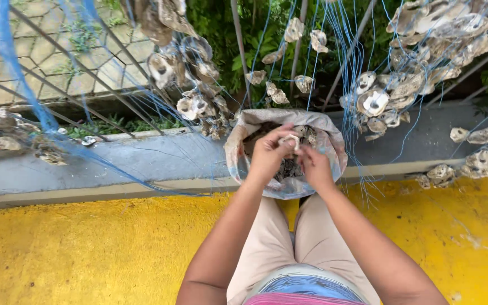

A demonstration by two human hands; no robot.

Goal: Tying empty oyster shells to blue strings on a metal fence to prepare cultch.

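While both hands met over the open mouth of a grey woven sack [334, 133] filled with shells, the left hand [268, 153] pinched a small pale oyster shell [291, 141] between its fingertips, and the right hand [314, 165] curled closed just beside it, touching the same shell. Strings of grey oyster shells [375, 101] hung on thin blue lines [352, 56] from the metal fence [239, 51] above a yellow painted floor [86, 248].

A yellow floor [86, 254] runs up to a grey ledge [142, 161]. An open sack [334, 147] of shells stands where the two meet. Loose shells [481, 164] lie on the ledge at right, and a few more [7, 144] at left.
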